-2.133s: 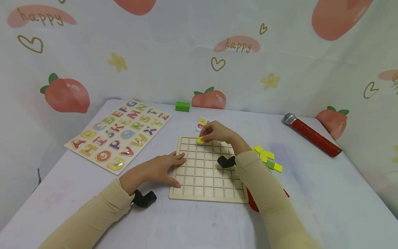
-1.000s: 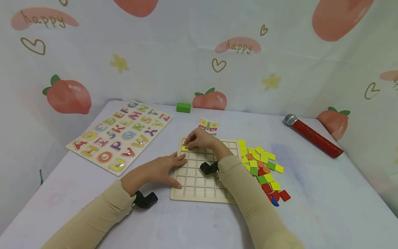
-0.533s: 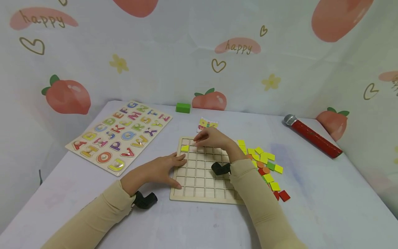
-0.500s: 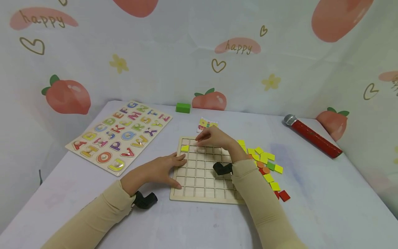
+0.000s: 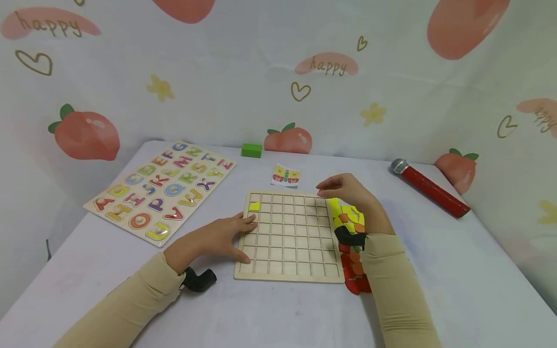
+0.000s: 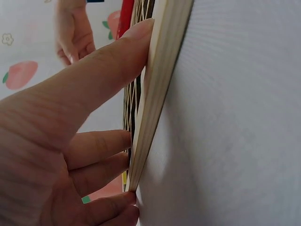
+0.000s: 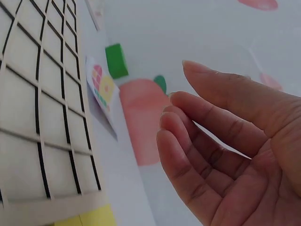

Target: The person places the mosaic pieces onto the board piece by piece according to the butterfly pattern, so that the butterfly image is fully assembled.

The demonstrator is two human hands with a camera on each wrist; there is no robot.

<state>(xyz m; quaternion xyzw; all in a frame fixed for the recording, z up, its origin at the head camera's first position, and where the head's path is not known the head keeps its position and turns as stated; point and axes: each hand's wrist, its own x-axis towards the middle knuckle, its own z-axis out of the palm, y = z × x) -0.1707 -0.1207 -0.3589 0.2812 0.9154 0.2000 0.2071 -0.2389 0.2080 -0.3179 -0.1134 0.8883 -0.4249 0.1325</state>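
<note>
A wooden grid board (image 5: 289, 279) lies flat on the table before me. One yellow tile (image 5: 254, 206) sits in its leftmost column, in the second row from the far edge. My left hand (image 5: 219, 238) rests on the board's left edge; in the left wrist view the thumb and fingers touch the board's side (image 6: 157, 84). Over the far right corner hovers my right hand (image 5: 348, 191). Its fingers are loosely bent with nothing between them in the right wrist view. Loose yellow, orange and red tiles (image 5: 348, 217) lie along the board's right side, partly hidden by the right forearm.
A small butterfly picture card (image 5: 285, 175) lies beyond the board, with a green block (image 5: 251, 150) farther back. At left lies an alphabet puzzle board (image 5: 161, 193). A red microphone (image 5: 431, 188) lies at the far right, near the patterned backdrop.
The right hand has set the yellow tile down in the left column, let go and moved right to the far right corner. My left hand has stayed at the board's edge.
</note>
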